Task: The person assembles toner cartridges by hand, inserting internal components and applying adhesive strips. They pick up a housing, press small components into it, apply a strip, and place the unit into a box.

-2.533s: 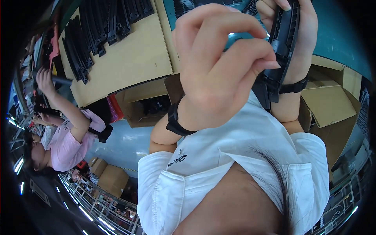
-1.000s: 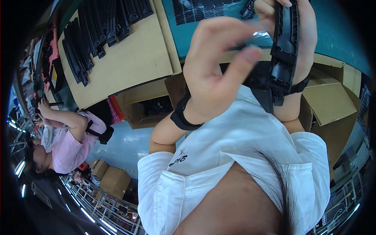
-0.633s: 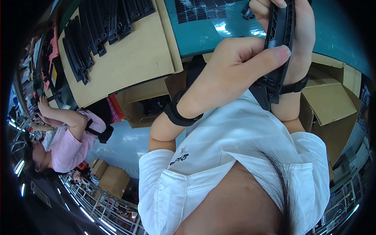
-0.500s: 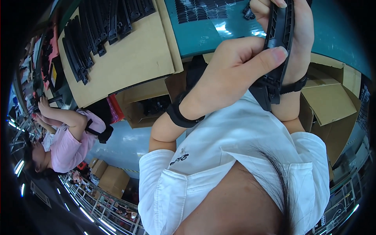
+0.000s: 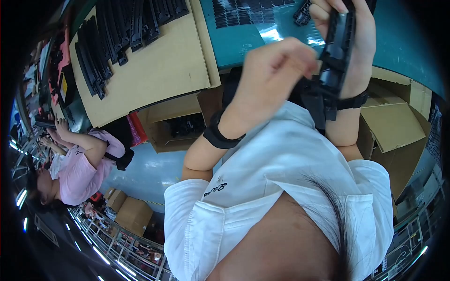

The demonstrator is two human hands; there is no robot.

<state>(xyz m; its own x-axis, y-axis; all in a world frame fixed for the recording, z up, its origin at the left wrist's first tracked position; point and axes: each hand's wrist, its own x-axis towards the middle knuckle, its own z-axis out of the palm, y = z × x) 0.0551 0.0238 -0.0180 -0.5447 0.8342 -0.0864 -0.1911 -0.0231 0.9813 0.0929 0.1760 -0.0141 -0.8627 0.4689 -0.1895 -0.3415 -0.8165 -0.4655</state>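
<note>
My right hand (image 5: 363, 51) grips a long black moulded plastic part (image 5: 336, 54), with fingers wrapped over its far end and the palm along its right side. The part stands roughly lengthwise away from me, and its ribbed channel shows. Its near end reaches down by my right wrist. Just left of it, my left hand (image 5: 274, 77) hangs apart from the part, its fingers curled and smeared by motion. Whether anything is between those fingertips I cannot tell. A small black ribbed piece (image 5: 302, 14) lies on the teal table (image 5: 234, 47) beyond my hands.
Several long black plastic strips (image 5: 136, 28) lie on a cardboard sheet (image 5: 173, 70) at the left. Beneath the table edge stand an open cardboard box (image 5: 176, 110) with black parts and another box (image 5: 393, 126) at the right. A person in pink (image 5: 82, 168) works at far left.
My left hand has come off the black part and moved left, its thumb no longer pressing on it. The part has tilted slightly in my right hand.
</note>
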